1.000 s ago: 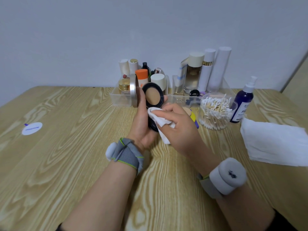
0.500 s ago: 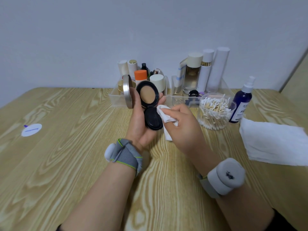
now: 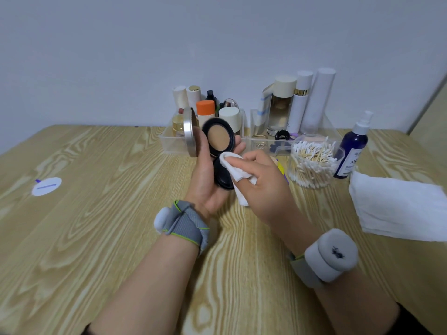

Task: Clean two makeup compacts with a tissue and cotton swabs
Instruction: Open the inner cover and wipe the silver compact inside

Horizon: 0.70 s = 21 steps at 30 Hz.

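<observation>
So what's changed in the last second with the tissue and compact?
The right hand, pinching the tissue, drew rightward off the compact, then came back onto its black lower disc. The left hand holds the open compact as before.

We hold the compact (image 3: 221, 141) in our left hand (image 3: 204, 182) over the table (image 3: 96, 238), our right hand (image 3: 266, 189) pressing the tissue (image 3: 234, 169) on its lower half. Behind sits the organiser (image 3: 167, 141); at its right the swab jar (image 3: 312, 163), then the spray bottle (image 3: 352, 151), folded tissues (image 3: 396, 209) in front.
</observation>
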### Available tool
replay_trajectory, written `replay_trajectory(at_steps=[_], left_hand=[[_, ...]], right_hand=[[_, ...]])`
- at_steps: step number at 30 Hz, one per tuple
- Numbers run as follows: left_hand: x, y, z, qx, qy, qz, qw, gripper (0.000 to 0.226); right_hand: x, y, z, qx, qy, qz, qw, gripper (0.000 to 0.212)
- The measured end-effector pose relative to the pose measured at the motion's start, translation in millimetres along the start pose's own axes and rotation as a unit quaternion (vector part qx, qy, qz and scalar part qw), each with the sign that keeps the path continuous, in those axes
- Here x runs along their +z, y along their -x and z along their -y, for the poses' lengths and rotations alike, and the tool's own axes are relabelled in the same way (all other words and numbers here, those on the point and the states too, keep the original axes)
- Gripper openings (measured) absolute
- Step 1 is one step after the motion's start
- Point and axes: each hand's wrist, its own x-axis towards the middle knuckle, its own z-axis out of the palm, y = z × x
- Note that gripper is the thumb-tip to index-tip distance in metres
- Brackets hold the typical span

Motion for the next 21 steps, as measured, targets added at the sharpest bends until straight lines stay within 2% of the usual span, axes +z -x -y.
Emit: replay_trajectory(at_steps=[5, 8, 13, 18, 21], left_hand=[[-4.6, -1.4, -3.2, -0.003, 0.000, 0.008, 1.000, 0.088], [-6.9, -3.7, -3.6, 0.007, -0.004, 0.011, 1.000, 0.088], [-5.0, -1.3, -2.0, -0.032, -0.028, 0.041, 0.998, 0.104], [-6.9, -3.8, -0.2, -0.035, -0.021, 0.029, 0.999, 0.096], [-9.3, -6.0, -1.0, -0.022, -0.027, 0.021, 0.999, 0.098]], right_hand=[[-1.2, 0.0, 5.7, -0.020, -0.053, 0.040, 0.998, 0.020], [-3.2, -1.8, 2.0, -0.006, -0.061, 0.043, 0.997, 0.022], [-3.3, -2.6, -2.1, -0.007, -0.047, 0.015, 0.999, 0.029], [-1.7, -2.6, -1.1, -0.013, -0.019, 0.038, 0.999, 0.032], [-2.7, -2.6, 1.8, -0.019, -0.022, 0.059, 0.998, 0.024]])
